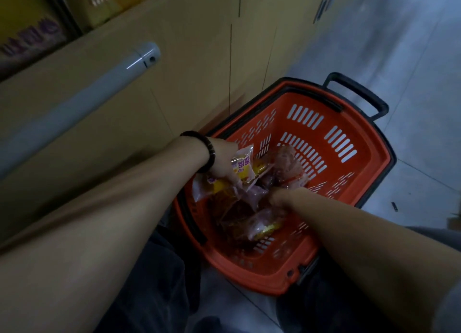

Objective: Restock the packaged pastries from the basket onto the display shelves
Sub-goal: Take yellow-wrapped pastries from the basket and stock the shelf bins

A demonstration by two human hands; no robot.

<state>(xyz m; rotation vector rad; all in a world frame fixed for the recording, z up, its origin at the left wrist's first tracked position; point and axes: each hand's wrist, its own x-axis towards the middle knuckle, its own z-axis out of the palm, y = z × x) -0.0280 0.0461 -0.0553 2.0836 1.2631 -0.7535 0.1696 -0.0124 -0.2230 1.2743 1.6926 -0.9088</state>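
Note:
An orange plastic basket (349,123) with black handles stands on the floor in front of me. Several packaged pastries (252,223) in clear, pink and yellow wrappers lie in its near half. My left hand (222,158), with a dark bead bracelet on the wrist, reaches into the basket and grips a yellow and white pastry packet (243,166). My right hand (280,196) is down among the packets with its fingers curled into a pinkish packet (257,195); the fingertips are hidden by the wrappers.
A tan cabinet front (189,65) under the display shelf runs along the left, close to the basket. A grey tube (82,100) slants across it. Boxed goods (30,30) sit on the shelf at top left. Grey tiled floor (419,65) lies to the right.

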